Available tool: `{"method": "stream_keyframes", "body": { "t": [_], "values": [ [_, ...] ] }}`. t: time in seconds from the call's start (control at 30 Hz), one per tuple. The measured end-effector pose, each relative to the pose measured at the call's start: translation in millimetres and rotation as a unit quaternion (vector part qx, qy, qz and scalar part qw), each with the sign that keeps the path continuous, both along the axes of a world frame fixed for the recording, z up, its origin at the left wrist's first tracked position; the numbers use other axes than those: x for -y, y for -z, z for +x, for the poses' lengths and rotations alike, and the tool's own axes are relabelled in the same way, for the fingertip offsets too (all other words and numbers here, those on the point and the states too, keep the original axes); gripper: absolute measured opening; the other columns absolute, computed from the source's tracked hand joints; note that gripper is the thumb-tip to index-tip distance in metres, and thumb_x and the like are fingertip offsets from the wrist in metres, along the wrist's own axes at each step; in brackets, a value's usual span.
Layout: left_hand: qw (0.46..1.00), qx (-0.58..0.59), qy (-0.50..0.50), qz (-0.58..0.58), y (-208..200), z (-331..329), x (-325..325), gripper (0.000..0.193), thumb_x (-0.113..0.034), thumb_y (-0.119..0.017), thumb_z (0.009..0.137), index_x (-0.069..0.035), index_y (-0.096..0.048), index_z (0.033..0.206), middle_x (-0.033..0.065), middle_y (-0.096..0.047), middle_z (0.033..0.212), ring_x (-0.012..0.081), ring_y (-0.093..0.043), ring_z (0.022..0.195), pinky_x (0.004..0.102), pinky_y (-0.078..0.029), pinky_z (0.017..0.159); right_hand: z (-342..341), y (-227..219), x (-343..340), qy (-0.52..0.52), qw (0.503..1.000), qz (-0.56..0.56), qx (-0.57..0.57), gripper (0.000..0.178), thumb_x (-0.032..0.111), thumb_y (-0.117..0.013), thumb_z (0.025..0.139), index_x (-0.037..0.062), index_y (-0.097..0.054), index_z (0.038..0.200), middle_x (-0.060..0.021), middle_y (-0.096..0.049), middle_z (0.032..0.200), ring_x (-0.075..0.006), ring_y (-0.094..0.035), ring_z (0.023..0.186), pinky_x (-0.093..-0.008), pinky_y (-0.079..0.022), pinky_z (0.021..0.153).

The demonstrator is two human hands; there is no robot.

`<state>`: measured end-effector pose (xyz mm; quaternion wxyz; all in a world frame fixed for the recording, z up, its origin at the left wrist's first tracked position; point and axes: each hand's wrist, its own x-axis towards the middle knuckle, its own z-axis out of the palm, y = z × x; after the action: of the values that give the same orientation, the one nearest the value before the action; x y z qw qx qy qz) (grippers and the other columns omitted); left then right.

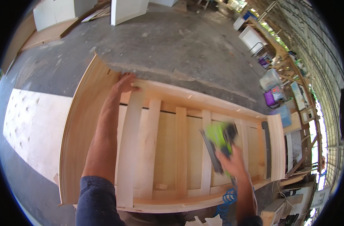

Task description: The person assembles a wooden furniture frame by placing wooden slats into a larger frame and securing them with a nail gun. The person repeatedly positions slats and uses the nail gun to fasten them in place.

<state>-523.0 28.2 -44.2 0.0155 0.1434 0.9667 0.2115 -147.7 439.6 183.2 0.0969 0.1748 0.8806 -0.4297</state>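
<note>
Above the pale, slatted wooden frame (199, 98), right of its middle, is a blurred, tilted green-and-black nail gun (217, 136).

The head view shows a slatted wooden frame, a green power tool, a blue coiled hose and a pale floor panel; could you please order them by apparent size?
Slatted wooden frame
Pale floor panel
Green power tool, blurred
Blue coiled hose, visible part

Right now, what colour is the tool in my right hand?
The tool is bright green and black; head view shows it.
</note>
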Motion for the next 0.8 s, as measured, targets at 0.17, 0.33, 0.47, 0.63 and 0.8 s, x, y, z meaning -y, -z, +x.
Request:
{"method": "stream_keyframes", "body": {
  "t": [0.17,0.33,0.47,0.63,0.8],
  "values": [
    [0.978,-0.070,-0.111,-0.159,-16.4,43.6,-73.5,0.106,-0.059,-0.075,0.074,-0.006,-0.029,0.154,0.0270,-0.017,0.160,0.0416,-0.007,0.151,0.0631,0.003,0.119,248.0,-73.0,-72.5,0.131,0.929,0.341,-0.060,0.040,0.022,-0.074,0.076,0.0000,-0.066,0.108,-0.0227,-0.068,0.093,-0.0399,-0.065,0.089,-0.0482,-0.050,0.080],
    [0.977,-0.099,-0.126,-0.140,2.2,148.6,-58.6,0.069,-0.036,-0.059,0.094,-0.006,-0.035,0.151,0.0248,-0.021,0.159,0.0401,-0.008,0.151,0.0621,0.002,0.119,455.4,22.3,-154.6,0.290,0.864,0.412,-0.010,0.036,0.029,-0.074,0.080,0.0016,-0.067,0.102,-0.0210,-0.070,0.090,-0.0423,-0.065,0.080,-0.0513,-0.051,0.071],
    [0.983,-0.061,-0.104,-0.139,8.8,258.8,-49.9,0.059,-0.033,-0.054,0.097,-0.008,-0.040,0.149,0.0195,-0.026,0.159,0.0391,-0.012,0.151,0.0611,0.000,0.119,546.9,99.0,-192.1,0.485,0.809,0.309,0.123,0.034,0.024,-0.068,0.079,0.0011,-0.068,0.104,-0.0231,-0.065,0.096,-0.0418,-0.063,0.092,-0.0512,-0.047,0.079],
    [0.986,-0.106,-0.124,-0.023,-49.7,421.1,-18.1,0.037,-0.027,-0.062,0.094,-0.004,-0.065,0.123,0.0162,-0.048,0.143,0.0369,-0.030,0.143,0.0551,-0.019,0.117,643.7,233.0,-192.9,0.343,0.816,0.407,0.227,0.043,0.034,-0.069,0.081,0.0018,-0.070,0.110,-0.0190,-0.069,0.103,-0.0400,-0.066,0.093,-0.0499,-0.051,0.079],
    [0.849,-0.277,-0.413,0.176,-68.5,614.5,63.7,0.018,-0.019,-0.064,0.093,-0.003,-0.070,0.099,0.0099,-0.069,0.100,0.0250,-0.062,0.092,0.0378,-0.048,0.083,647.7,306.8,-151.1,0.431,0.815,0.265,0.283,0.057,0.045,-0.077,0.078,-0.0007,-0.070,0.111,-0.0204,-0.070,0.104,-0.0388,-0.068,0.096,-0.0498,-0.053,0.087]
  ]
}}
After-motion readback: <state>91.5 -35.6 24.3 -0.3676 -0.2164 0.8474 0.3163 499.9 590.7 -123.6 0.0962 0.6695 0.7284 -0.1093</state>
